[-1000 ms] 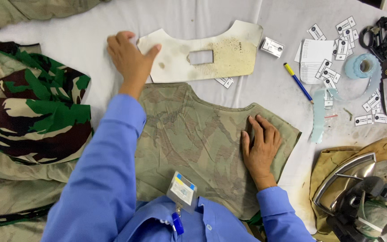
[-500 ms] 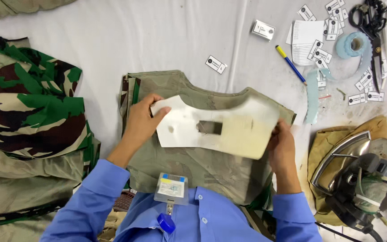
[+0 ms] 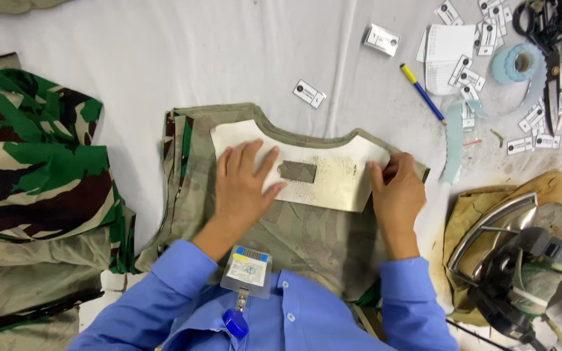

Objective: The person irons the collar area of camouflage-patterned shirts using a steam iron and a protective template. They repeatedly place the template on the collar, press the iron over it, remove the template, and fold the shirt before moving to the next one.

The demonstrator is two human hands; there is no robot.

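A white card template [image 3: 333, 172] with a small rectangular window lies on an olive camouflage fabric panel [image 3: 294, 237] spread on the white table. My left hand [image 3: 245, 185] presses flat on the template's left half, fingers spread. At the template's right edge my right hand [image 3: 395, 192] pinches the corner against the fabric. Both sleeves are blue.
A stack of green camouflage cloth [image 3: 34, 175] fills the left side. An iron [image 3: 515, 253] rests on a tan pad at the lower right. A blue and yellow pen [image 3: 422, 93], several small paper tags [image 3: 309, 93], a roll of blue tape [image 3: 515, 64] and black scissors [image 3: 544, 26] lie at the back right.
The template was lifted from the far side of the table, carried over the fabric, and now lies flat on the panel's upper part under both hands.
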